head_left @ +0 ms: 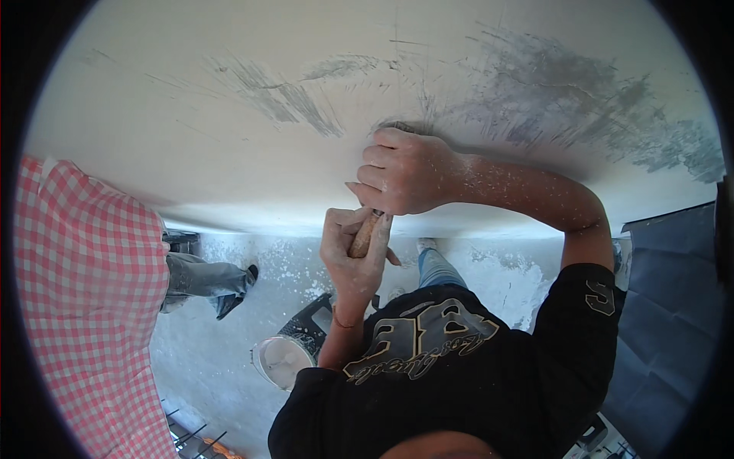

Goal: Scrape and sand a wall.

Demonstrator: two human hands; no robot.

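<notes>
My left hand (353,256) is wrapped around the wooden handle (362,236) of a tool. My right hand (405,174) sits just above it, fingers curled over the tool's head and pressing it against a white plastered wall (229,161). The blade is hidden under my right hand. Both hands and my right forearm are speckled with white plaster. The wall shows grey scraped streaks (290,99) to the upper left of my hands and a larger grey patch (566,99) to the upper right.
A person in a pink checked shirt (92,291) and jeans (202,277) stands close on the left. A white bucket (281,361) sits on the plaster-spattered floor (222,344) below my hands. A dark panel (673,306) is at the right.
</notes>
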